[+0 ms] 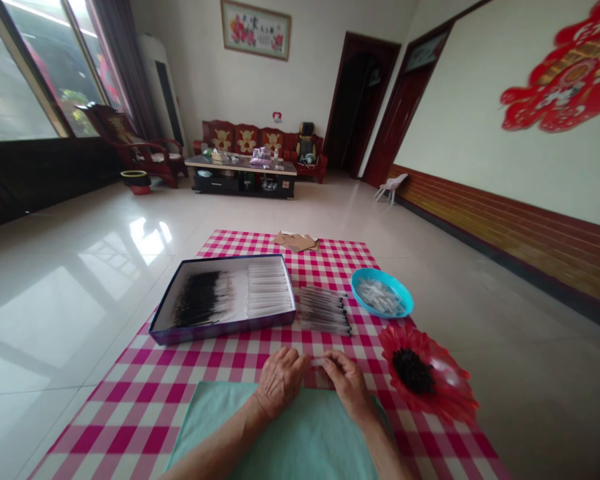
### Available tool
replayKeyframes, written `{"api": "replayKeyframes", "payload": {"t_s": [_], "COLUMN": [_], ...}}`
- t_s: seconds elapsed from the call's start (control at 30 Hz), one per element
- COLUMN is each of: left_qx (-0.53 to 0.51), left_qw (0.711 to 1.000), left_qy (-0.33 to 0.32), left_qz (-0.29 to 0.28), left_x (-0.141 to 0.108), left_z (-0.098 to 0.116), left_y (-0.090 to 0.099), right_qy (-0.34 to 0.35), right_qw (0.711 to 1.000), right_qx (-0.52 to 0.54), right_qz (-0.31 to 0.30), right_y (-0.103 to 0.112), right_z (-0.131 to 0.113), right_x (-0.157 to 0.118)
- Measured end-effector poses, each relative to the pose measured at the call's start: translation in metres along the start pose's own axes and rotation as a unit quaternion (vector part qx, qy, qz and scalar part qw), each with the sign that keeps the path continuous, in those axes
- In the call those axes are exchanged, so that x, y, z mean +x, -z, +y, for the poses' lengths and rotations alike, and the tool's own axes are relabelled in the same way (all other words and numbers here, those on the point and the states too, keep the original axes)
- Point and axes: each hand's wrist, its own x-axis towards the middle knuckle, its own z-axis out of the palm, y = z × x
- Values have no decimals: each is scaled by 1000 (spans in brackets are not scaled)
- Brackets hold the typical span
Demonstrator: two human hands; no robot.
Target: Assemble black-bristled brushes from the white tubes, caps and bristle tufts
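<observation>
My left hand (283,379) and my right hand (347,381) are close together above the front of the tablecloth, fingers closed. Between their fingertips runs a slim, pale, see-through pen barrel (318,362), partly hidden by the fingers and blurred. Just beyond them lies a row of clear pens with dark ends (325,312). To the left, an open shallow box (225,327) holds thin black sticks with pale ends (197,299) and a stack of clear, whitish barrels (269,287). Under my forearms is a light green cloth (290,443).
At the right stand a blue bowl (356,275) of small clear pieces (380,297) and a red flower-shaped dish (453,387) with small black pieces (413,371). Cardboard scraps (297,242) lie at the checked tablecloth's (125,400) far edge. Beyond are a low table (240,163) and a wooden sofa (207,130).
</observation>
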Motion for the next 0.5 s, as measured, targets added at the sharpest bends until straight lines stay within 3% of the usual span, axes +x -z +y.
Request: {"api": "replayKeyframes", "payload": {"t_s": [0.17,0.27,0.43,0.5], "left_qx": [-31,-128,-316,-381], "left_qw": [999,990,938,904], "left_qy": [12,29,72,99], "left_qz": [-24,-56,-120,-164], "left_x": [1,4,13,17], "left_z": [-4,-7,-10,-11], "left_y": [-1,3,18,24], "right_qy": [17,25,51,75], "right_qw": [1000,999,996,992], "right_qx": [-17,-30,-57,-75], "right_qz": [-16,-33,-55,-67], "right_y": [1,2,5,6], "right_z": [-1,-4,-23,-35], "right_x": [0,0,-3,-5]}}
